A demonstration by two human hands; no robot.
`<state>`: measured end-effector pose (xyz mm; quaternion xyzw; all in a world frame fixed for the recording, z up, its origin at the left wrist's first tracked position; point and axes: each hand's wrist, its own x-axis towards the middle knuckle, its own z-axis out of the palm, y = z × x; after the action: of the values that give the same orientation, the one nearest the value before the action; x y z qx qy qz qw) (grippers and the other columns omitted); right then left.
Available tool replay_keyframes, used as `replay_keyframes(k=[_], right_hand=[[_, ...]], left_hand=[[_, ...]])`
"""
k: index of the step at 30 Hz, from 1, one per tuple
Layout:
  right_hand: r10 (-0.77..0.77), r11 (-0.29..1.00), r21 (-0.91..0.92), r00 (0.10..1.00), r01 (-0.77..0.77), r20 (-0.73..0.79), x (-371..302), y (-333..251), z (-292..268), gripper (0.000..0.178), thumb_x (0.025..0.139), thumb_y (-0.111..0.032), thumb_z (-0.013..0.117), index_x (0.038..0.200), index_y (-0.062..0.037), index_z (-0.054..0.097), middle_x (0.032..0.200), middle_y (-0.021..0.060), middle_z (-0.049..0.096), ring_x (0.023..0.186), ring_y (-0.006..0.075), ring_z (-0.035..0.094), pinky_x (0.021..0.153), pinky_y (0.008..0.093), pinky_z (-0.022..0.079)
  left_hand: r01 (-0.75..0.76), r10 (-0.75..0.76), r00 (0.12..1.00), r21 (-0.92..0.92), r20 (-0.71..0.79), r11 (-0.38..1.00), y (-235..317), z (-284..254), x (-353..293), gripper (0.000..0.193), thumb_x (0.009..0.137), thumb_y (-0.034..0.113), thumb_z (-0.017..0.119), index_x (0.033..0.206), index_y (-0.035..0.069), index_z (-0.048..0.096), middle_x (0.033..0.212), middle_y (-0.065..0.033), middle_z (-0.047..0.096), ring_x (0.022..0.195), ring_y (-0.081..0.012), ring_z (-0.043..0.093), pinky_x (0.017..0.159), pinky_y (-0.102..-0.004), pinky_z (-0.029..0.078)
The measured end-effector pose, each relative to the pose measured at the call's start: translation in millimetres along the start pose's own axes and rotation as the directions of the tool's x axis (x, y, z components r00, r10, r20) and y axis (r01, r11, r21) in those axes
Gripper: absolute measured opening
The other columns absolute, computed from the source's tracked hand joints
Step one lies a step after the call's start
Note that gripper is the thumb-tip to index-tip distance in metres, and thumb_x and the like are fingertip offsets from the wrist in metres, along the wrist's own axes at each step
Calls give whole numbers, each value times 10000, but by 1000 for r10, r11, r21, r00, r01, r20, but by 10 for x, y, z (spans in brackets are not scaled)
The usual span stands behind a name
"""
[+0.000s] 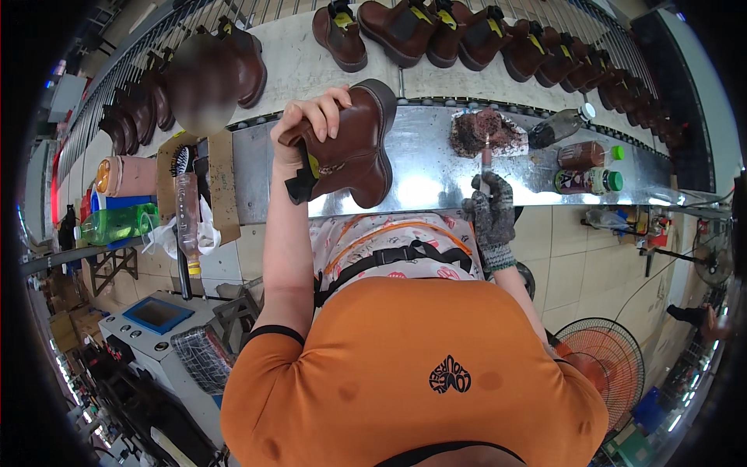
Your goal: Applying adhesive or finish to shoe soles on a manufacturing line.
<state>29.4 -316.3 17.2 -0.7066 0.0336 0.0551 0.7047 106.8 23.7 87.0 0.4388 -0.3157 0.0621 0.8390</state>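
Observation:
My bare left hand [315, 117] is closed on a dark brown leather ankle boot [359, 148], gripping it near its opening. The boot is raised over the metal bench, tilted, with its dark sole up and to the right; a yellow lining and black pull tab show by my wrist. On my right hand [496, 218] is a grey, stained knit glove, its fingers wrapped round a slim brush [487, 159]. The brush's tip meets a reddish-brown stained wad [476, 131] lying on a white sheet. Whatever bristles it has are hard to make out.
Brown boots [397, 31] line the conveyor [296, 74] behind the metal bench [420, 187]. Right of the wad lie a dark bottle [556, 127] and two bottles with green caps [582, 155]. A cardboard box [224, 187] stands left; a fan [603, 370] is at lower right.

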Motion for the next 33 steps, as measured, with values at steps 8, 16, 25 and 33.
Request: replay_keyframes(k=[8,16,25,33], right_hand=[[156,988,12,986,-156,55,81,-602,26,197,798,-83,637,977,-2,642,835,66,673,689,102,607,625,248,489],[-424,627,-425,744,653,517,232,-1411,373,251,740,-236,697,966,-129,691,913,70,658,842,258,596,757,321,470],[-315,499,-547,729,672,608,264,-1402,456,292,692,-265,727,959,-150,698,944,26,663,840,224,605,752,323,472],[-377,501,-503,701,704,605,302,-1399,489,283,692,-256,731,955,-155,702,896,20,656,794,220,601,724,316,466]], left_hand=[[71,-82,989,91,124,993,32,86,19,474,805,430,485,521,62,577,586,-86,543,868,-275,485,1018,-439,205],[103,-118,978,95,171,990,-4,138,97,477,794,448,503,523,65,589,581,-80,546,871,-271,495,1022,-430,200],[114,-124,977,70,173,991,-12,161,107,467,787,453,525,529,70,591,584,-75,549,876,-268,495,1014,-421,201],[126,-152,961,122,231,984,-6,153,124,491,812,500,492,524,112,580,611,-41,556,896,-232,465,1049,-408,171]])
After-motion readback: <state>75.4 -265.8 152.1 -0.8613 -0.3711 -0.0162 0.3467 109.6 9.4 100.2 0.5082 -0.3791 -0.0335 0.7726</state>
